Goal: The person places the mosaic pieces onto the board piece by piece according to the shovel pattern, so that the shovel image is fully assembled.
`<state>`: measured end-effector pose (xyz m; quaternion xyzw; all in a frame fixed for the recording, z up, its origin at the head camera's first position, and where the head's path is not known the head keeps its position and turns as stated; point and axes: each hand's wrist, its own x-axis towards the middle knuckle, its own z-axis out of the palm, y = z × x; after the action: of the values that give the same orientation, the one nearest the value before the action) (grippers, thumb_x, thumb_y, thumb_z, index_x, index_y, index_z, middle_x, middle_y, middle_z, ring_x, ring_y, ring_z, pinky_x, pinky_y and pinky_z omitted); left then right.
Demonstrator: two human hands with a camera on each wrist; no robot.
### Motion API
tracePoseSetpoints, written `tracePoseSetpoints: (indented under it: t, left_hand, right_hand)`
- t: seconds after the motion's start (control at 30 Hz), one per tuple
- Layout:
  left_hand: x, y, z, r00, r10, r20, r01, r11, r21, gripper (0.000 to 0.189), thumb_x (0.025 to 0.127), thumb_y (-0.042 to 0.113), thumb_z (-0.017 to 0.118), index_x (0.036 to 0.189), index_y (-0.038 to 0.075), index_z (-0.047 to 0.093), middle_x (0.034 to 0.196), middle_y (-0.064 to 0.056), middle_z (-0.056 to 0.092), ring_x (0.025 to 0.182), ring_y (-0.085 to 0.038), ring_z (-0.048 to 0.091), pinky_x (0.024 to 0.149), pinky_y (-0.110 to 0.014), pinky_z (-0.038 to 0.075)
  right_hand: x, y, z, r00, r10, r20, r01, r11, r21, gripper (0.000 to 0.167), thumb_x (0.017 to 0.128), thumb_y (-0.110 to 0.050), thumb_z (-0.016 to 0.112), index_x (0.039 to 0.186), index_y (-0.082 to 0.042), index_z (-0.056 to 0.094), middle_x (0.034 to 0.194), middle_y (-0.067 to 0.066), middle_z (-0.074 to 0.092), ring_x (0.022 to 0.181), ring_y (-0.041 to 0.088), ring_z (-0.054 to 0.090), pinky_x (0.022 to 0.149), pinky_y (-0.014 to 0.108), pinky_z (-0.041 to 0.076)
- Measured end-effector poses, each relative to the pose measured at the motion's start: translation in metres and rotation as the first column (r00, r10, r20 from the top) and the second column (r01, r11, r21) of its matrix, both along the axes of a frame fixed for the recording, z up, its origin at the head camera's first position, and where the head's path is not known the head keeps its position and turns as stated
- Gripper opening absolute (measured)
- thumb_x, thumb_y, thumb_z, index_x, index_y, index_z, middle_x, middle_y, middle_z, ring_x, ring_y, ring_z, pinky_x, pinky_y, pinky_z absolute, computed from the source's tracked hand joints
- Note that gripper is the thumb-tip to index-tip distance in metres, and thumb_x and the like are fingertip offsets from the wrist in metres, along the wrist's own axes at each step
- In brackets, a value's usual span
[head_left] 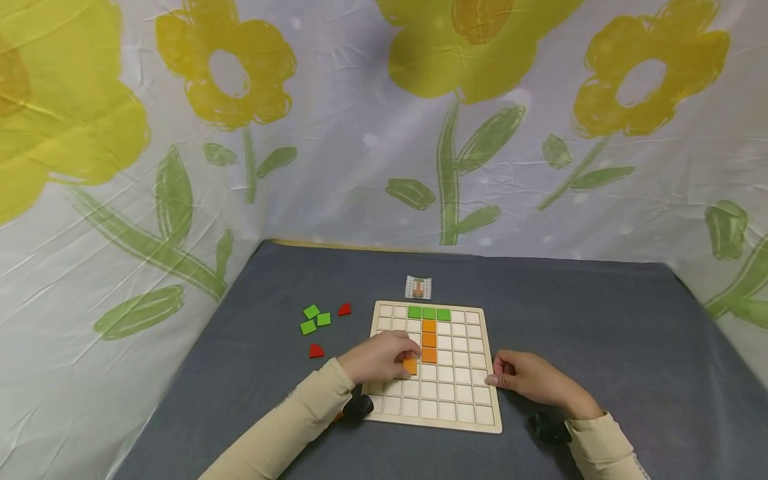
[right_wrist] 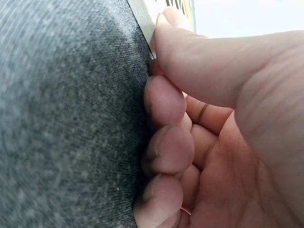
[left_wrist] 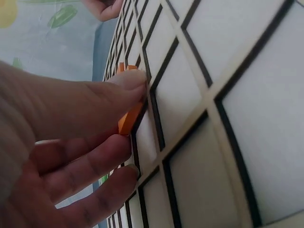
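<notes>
A wooden grid board (head_left: pixel 432 424) lies on the table. Three green square tiles (head_left: pixel 429 313) sit in its far row, and a column of three orange square tiles (head_left: pixel 429 340) runs toward me from the middle one. My left hand (head_left: pixel 381 357) pinches another orange tile (head_left: pixel 410 366) over the board, left of that column's near end. In the left wrist view the thumb covers much of this held tile (left_wrist: pixel 129 122). My right hand (head_left: pixel 534 377) grips the board's right edge, thumb on top and the other fingers curled by the cloth.
Left of the board lie loose green tiles (head_left: pixel 309 327) and two red pieces (head_left: pixel 316 351). A small printed card (head_left: pixel 418 287) rests beyond the far edge. An orange piece (head_left: pixel 339 417) shows partly beneath the left wrist. Dark cloth (head_left: pixel 576 313) covers the table, with flowered curtains (head_left: pixel 348 167) around it.
</notes>
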<state>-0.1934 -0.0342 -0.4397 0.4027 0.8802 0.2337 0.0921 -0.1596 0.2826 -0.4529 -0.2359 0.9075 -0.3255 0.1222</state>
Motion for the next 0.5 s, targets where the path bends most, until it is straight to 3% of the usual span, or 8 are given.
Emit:
tracePoseSetpoints:
  t: [0.5]
  left_hand:
    - [0.0021,0.0029,-0.0032,0.995,-0.037,-0.089,0.033,0.999,-0.041,0.024,0.079,0.016,0.079,0.102,0.015,0.073,0.096,0.006,0.063,0.080,-0.004,0.051,0.075,-0.015,0.044]
  right_hand:
    - [-0.0001,-0.0001,0.0008,1.000,-0.005,0.015,0.005,1.000,0.019,0.027,0.088,-0.037,0.067,0.080,-0.015,0.054,0.062,-0.011,0.045,0.052,0.001,0.037,0.050,0.019,0.031]
